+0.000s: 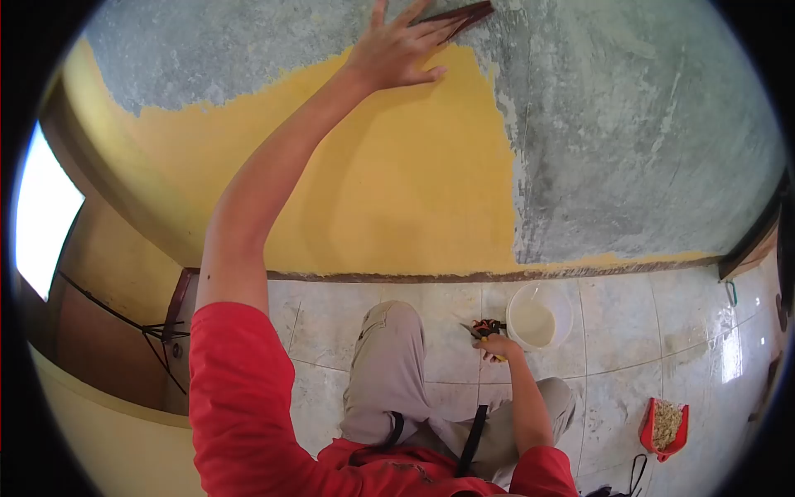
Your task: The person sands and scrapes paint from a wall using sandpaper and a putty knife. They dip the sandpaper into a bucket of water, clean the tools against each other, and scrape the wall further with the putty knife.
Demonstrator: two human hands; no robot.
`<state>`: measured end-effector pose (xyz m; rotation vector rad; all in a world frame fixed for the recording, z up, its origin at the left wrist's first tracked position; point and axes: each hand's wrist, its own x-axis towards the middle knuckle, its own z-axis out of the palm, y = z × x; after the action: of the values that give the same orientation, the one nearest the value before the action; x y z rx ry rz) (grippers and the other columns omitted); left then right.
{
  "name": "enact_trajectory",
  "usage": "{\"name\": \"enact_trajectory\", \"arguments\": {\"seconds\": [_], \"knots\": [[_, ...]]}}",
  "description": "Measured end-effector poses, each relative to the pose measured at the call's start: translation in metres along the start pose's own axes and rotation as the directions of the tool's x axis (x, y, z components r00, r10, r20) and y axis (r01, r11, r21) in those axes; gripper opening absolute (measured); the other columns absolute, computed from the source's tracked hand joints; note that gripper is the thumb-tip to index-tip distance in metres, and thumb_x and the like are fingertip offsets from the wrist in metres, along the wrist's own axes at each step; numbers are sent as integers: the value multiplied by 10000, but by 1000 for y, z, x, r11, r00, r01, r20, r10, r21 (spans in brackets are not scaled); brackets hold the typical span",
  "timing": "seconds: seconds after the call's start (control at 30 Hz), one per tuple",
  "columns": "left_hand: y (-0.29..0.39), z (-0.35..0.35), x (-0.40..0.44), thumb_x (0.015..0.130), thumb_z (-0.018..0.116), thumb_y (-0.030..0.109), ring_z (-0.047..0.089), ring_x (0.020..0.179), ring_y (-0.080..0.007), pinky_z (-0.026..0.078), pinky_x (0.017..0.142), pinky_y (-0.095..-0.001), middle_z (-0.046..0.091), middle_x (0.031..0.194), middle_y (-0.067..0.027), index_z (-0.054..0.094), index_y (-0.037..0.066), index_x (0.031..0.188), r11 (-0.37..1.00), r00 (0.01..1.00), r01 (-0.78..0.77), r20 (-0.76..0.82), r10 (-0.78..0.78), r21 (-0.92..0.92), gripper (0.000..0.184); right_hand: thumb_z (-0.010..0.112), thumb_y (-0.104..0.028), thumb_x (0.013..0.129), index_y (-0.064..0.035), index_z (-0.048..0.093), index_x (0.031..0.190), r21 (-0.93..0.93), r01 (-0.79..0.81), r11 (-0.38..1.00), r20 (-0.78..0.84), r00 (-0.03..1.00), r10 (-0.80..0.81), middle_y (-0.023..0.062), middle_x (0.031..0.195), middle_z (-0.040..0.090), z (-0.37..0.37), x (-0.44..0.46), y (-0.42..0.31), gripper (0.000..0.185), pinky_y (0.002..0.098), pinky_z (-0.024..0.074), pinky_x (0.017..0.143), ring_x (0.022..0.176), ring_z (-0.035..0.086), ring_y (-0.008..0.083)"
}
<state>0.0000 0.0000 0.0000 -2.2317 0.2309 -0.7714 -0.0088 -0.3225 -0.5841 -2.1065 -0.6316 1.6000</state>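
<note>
My left hand (389,51) is raised against the wall, fingers spread over a folded dark reddish-brown sheet of sandpaper (465,18) pressed to the surface. Under it, the wall has a yellow painted area (414,166) with a ragged edge beside bare grey plaster (629,124). Low by the floor, my right hand (500,346) is closed around a small tool with yellow on its handle (498,359); its exact kind is too small to tell. Dark and orange items (487,328) lie at its fingers, next to a white bucket (540,317) with pale contents.
A red dustpan (647,427) filled with pale scrapings sits on the tiled floor (621,398) at the right. Black thin metal legs (161,333) stand at the left, near a bright opening (45,215). My bent knees (389,348) are close to the wall's base.
</note>
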Motion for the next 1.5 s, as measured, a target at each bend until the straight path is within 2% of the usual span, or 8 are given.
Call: {"name": "enact_trajectory", "arguments": {"seconds": [0.1,0.17,0.2,0.27,0.33,0.4,0.8,1.5], "knots": [[-19,-14,-4,788,729,583,139,1568,-378,36,1174,-761,391,1629,-56,279,167,1622,985,970,-110,-200,137,136,1036,706,-479,902,35,660,1158,-154,-9,988,30,999,13,186,934,749,-21,18,-13,576,357,550,548,634,664,215],[-22,1,-2,788,738,538,163,1561,-381,24,1197,-731,356,1648,-51,247,126,1627,987,989,-121,-70,129,106,1055,713,-496,878,30,659,886,2,-49,999,-37,998,49,189,783,718,-6,19,14,530,367,517,501,593,658,221],[-21,5,6,788,738,538,163,1561,-381,24,1197,-731,356,1648,-51,247,126,1627,989,990,-115,-65,121,97,1055,707,-499,884,22,652,1015,-12,-69,998,6,998,69,185,833,728,-2,13,22,540,360,510,510,589,637,208],[-17,10,30,815,689,583,187,1553,-395,30,1205,-715,337,1656,-76,285,70,1607,819,927,-366,-248,281,-441,1026,702,-501,888,19,629,1090,42,-63,997,45,997,61,184,872,732,6,2,20,563,356,510,519,589,624,201],[-2,-5,60,852,639,630,232,1533,-417,71,1194,-722,341,1647,-111,308,22,1586,883,819,-398,-337,465,251,1009,697,-504,892,17,607,1164,61,-63,996,70,996,59,183,911,736,-1,-10,14,594,353,510,527,588,611,194],[12,-3,76,958,535,613,124,1572,-142,37,1250,-615,511,1527,147,415,275,1563,938,930,-286,-178,321,195,703,687,-507,903,15,563,1228,53,-57,997,114,992,51,186,958,736,1,-19,6,627,355,514,544,590,593,184],[84,-9,141,901,595,604,284,1524,-174,139,1233,-610,627,1396,118,598,266,1421,929,920,-249,-233,315,275,620,677,-510,899,47,586,1046,51,-43,998,-41,998,45,225,918,738,7,-17,-3,584,392,552,583,648,664,230],[310,-225,201,906,628,633,576,1277,-286,293,1146,-640,674,1324,-31,670,205,1327,648,716,-698,-314,623,-305,602,665,-497,922,50,627,1206,4,-73,997,-67,995,73,223,918,734,5,37,57,617,381,555,586,654,664,232]]}}
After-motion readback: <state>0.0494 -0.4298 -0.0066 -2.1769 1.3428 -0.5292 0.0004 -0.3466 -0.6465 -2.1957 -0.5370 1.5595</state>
